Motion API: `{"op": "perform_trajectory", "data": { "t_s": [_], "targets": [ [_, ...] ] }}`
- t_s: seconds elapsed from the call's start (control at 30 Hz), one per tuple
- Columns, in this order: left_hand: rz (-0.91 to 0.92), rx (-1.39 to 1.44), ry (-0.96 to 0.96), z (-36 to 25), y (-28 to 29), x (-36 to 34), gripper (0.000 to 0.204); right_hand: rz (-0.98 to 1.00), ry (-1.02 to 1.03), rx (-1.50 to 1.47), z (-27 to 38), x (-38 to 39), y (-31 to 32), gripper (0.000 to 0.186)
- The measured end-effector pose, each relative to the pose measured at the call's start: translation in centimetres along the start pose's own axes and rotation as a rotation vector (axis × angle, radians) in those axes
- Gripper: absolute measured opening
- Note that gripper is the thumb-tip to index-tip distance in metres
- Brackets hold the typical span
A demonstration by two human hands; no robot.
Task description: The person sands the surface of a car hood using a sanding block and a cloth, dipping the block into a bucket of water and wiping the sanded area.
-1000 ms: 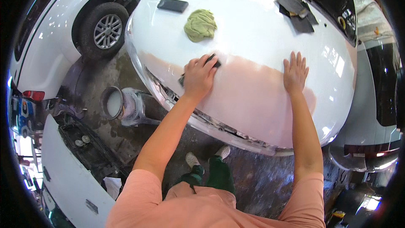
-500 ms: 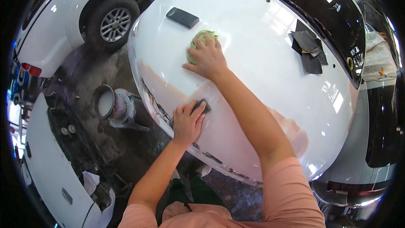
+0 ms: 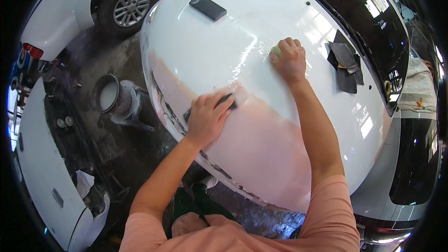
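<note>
My left hand [image 3: 207, 115] presses a dark sanding block [image 3: 227, 101] flat against the car hood near its front edge, where a pinkish primer patch [image 3: 261, 130] meets white paint. Part of the block is covered by my fingers. Farther right, my right hand [image 3: 290, 60] is closed around a pale green cloth [image 3: 277, 51], most of it hidden in the fist. Water beads and streaks lie on the white hood [image 3: 247, 23] between the hands.
A black rectangular block [image 3: 208, 7] lies on the far left of the hood. Dark sandpaper sheets [image 3: 345, 63] sit by the windshield. On the floor at left, a bucket [image 3: 108, 93] of cloudy water rests on a stool. A detached white bumper [image 3: 51, 177] and a white vehicle [image 3: 56, 18] stand beyond.
My right hand has swept right across the hood with the cloth, now bunched in its fist, leaving wet streaks. My left hand stays on the block, slightly farther forward.
</note>
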State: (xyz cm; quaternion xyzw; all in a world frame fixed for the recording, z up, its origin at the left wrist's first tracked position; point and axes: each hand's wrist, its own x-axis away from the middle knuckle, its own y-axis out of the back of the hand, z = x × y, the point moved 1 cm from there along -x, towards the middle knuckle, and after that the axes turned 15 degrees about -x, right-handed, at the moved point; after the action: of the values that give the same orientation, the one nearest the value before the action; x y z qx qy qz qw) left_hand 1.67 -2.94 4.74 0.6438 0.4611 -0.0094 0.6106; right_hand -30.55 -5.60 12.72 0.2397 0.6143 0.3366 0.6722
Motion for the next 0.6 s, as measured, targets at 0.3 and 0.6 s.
{"op": "perform_trajectory", "data": {
  "t_s": [0.3, 0.6],
  "targets": [
    [0.052, -0.029, -0.030, 0.6, 0.1, 3.9, 0.040, -0.001, -0.124, 0.013, 0.5, 0.3, 0.1, 0.018],
    [0.130, 0.025, -0.129, 0.2, -1.4, -7.7, 0.042, 0.040, -0.230, 0.042, 0.8, 0.7, -0.8, 0.027]
  ]
}}
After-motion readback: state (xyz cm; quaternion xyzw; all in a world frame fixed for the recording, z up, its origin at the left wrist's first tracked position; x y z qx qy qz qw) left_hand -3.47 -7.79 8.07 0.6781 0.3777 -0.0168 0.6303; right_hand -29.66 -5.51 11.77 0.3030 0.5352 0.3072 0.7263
